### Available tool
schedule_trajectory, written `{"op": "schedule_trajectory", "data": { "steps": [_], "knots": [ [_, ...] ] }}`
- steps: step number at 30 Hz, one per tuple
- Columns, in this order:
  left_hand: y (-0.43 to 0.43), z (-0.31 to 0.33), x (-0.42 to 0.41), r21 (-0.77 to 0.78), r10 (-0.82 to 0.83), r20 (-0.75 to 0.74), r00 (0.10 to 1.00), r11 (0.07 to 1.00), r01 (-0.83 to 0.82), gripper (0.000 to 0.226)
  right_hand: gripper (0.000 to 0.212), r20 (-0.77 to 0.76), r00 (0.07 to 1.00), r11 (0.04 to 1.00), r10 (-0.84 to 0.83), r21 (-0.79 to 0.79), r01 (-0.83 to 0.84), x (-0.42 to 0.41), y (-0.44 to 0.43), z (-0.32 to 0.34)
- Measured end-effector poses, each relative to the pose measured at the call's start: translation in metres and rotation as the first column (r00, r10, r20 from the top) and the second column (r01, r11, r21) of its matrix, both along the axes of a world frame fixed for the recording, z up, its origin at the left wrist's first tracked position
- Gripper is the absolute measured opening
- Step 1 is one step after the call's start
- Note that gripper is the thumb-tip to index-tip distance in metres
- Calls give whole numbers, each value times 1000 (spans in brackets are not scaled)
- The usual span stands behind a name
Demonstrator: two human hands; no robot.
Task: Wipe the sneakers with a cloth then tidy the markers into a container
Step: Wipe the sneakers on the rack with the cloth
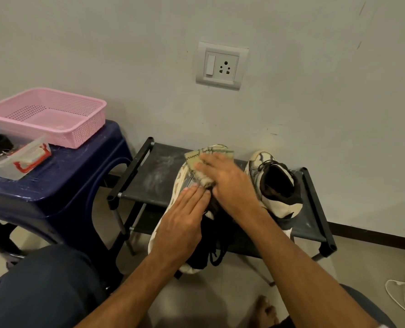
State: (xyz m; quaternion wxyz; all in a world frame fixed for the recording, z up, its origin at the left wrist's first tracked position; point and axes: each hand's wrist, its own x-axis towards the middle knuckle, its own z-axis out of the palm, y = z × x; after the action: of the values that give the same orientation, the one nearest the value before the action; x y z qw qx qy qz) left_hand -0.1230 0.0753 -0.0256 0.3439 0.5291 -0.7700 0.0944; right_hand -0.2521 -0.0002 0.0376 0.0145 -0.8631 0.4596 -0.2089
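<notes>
A cream and black sneaker [182, 177] lay on the top of a small black shoe rack [158, 171], with its toe toward the wall. The right hand [229, 183] pressed a pale green cloth [193, 160] down on the front of this sneaker. Its grip was open, with the fingers straight on the cloth. The left hand [182, 223] lay flat on the near side of the same sneaker. Its grip was open too, and its fingertips touched the edge of the cloth. The other sneaker [274, 185] stood just beside, on the right end of the rack. To the left, a dark blue stool [66, 176] held a pink basket [78, 133] and a clear box [7, 166] with red clips. A wall socket [221, 65] sat above the rack. A white cable [402, 297] lay on the floor at the right.
</notes>
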Motion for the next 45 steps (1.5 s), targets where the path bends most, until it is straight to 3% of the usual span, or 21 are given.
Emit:
{"op": "schedule_trajectory", "data": {
  "steps": [4,8,9,11,13,15,20,24,26,29,31,36,37,41,43,45],
  "knots": [
    [-1,1,-5,-9,-33,27,999,999,33,45,61,60,965,967,-254,3,255,-11,-15,7],
    [2,-3,-3,-11,-4,-2,1000,1000,4,41,54,0,994,990,112,90,-112,-6,2,5],
    [2,-3,-1,-10,2,6,1000,1000,-2,41,55,-2,993,990,117,80,-117,-9,2,4],
    [2,-1,1,-7,1,18,1000,1000,-1,43,60,60,997,998,-56,42,54,-18,-8,4],
    [1,-1,-3,-9,-24,21,999,1000,24,42,67,167,940,954,-298,75,290,-28,-17,7],
    [2,-1,-8,-23,-48,20,999,999,49,42,71,200,910,931,-362,113,346,-28,-17,10],
    [-1,-4,-2,-34,-14,-3,1000,999,14,42,69,49,996,997,-72,38,71,-17,-6,2],
    [-1,-2,-7,-58,-55,36,998,997,57,42,66,267,895,934,-356,118,336,-28,-20,4],
    [0,-4,-10,-66,-67,49,997,995,70,43,67,212,909,933,-360,92,348,-23,-15,6],
    [0,-6,-5,-63,-34,25,999,997,36,42,67,43,996,997,-73,33,72,-11,0,2],
    [-1,-5,0,-62,-15,22,1000,998,16,42,65,-27,998,999,51,-6,-51,-13,0,-1],
    [-1,-4,-6,-65,-63,68,996,996,68,43,68,70,959,961,-275,-2,276,-25,-17,7],
    [0,-5,-8,-67,-68,74,995,995,73,43,66,55,969,970,-243,1,243,-21,-15,7],
    [1,-7,-5,-84,-52,78,996,995,59,40,54,-69,987,989,144,-16,-146,-8,1,1],
    [0,-6,-4,-86,-68,96,993,993,77,44,49,0,998,996,63,-58,-63,-13,-9,5],
    [1,-6,-10,-112,-107,137,985,986,122,38,51,88,984,983,-157,-80,164,-21,-20,11]
  ]
}}
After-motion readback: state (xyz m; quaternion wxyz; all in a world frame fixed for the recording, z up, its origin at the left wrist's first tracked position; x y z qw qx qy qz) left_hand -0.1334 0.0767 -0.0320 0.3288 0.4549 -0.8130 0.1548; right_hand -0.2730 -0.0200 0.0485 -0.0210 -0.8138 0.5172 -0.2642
